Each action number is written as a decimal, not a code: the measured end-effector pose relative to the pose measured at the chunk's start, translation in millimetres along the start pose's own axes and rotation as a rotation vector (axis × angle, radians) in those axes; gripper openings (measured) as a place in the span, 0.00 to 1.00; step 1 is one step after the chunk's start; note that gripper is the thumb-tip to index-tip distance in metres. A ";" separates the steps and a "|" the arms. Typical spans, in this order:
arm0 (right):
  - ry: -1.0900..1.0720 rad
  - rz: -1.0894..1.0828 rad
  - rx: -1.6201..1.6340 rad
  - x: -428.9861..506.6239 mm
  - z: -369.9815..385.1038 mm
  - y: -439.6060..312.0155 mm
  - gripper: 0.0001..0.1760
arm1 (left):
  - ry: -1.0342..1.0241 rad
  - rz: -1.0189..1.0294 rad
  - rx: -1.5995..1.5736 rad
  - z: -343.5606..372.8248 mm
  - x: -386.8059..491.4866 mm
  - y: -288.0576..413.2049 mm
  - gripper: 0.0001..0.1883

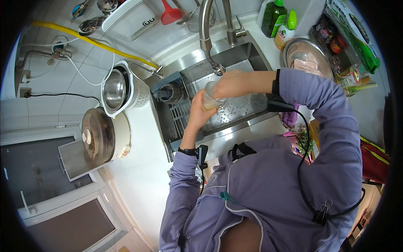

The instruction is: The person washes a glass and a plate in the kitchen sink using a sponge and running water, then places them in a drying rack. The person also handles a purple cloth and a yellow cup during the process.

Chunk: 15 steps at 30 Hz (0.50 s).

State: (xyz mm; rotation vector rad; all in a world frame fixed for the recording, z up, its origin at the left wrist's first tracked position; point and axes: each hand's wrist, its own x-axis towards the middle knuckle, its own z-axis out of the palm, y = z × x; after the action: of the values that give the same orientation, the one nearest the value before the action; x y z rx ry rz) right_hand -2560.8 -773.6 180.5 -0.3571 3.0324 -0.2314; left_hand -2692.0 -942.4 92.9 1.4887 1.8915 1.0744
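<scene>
Over a stainless steel sink [241, 118], my left hand [200, 111] grips a clear drinking glass [209, 97] around its side. My right hand [233, 84] is at the mouth of the same glass, and its fingers reach in or against the rim. Something pale yellowish shows through the glass; I cannot tell what it is. The curled right fingers are partly hidden. The spout of a steel faucet [217, 67] hangs just above my right hand. A second clear glass [258, 102] stands in the sink below my right wrist.
A drying rack [179, 118] in the sink's left side holds a glass jar [173, 94]. Left are a white basket [141, 93] with steel bowls and a lidded electric pot [99, 135]. Right are bottles [274, 19] and a steel bowl [291, 52] of pale meat. A cable hangs along my right arm.
</scene>
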 end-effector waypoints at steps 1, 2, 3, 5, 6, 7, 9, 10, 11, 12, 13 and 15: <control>0.104 -0.014 0.085 0.8 0.5 -0.8 0.05 | -0.024 -0.016 0.011 1.0 0.9 -1.0 0.41; 0.099 0.044 0.061 1.9 1.4 -1.6 0.05 | -0.028 0.008 0.011 1.9 1.2 -1.7 0.41; 0.118 0.068 0.055 3.5 2.0 -1.6 0.05 | -0.045 0.006 0.004 2.8 1.3 -2.0 0.41; 0.077 0.110 0.000 4.9 3.3 -1.6 0.05 | -0.032 0.022 0.028 3.8 0.1 -2.2 0.40; 0.018 0.131 -0.049 5.1 3.6 -1.0 0.06 | -0.003 0.040 0.059 3.8 -0.8 -2.1 0.39; -0.049 0.144 -0.085 4.6 4.0 -0.5 0.07 | 0.007 0.061 0.088 3.5 -1.9 -2.2 0.37; -0.173 0.132 -0.095 3.3 3.7 0.9 0.07 | 0.033 0.011 0.063 1.9 -2.8 -2.8 0.37; -0.244 0.129 -0.101 2.8 3.2 1.1 0.08 | 0.060 0.013 0.041 0.8 -3.0 -3.3 0.38; -0.230 0.110 -0.016 2.5 2.5 0.9 0.08 | 0.031 -0.016 0.026 -0.4 -2.4 -4.0 0.38; -0.221 0.102 0.064 2.4 1.6 0.4 0.08 | 0.022 -0.018 0.001 -1.6 -1.3 -4.8 0.39; -0.209 0.089 0.143 2.3 0.1 0.4 0.09 | 0.006 -0.024 -0.037 -2.8 0.4 -5.6 0.40; -0.032 0.062 0.177 4.3 -4.3 1.4 0.09 | -0.010 -0.003 -0.016 -5.6 2.5 -7.0 0.39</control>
State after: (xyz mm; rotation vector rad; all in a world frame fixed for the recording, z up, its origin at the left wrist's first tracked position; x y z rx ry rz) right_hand -2565.7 -772.7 184.2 -0.2507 2.9560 -0.4811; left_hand -2701.0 -942.2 90.5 1.4792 1.8729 1.0762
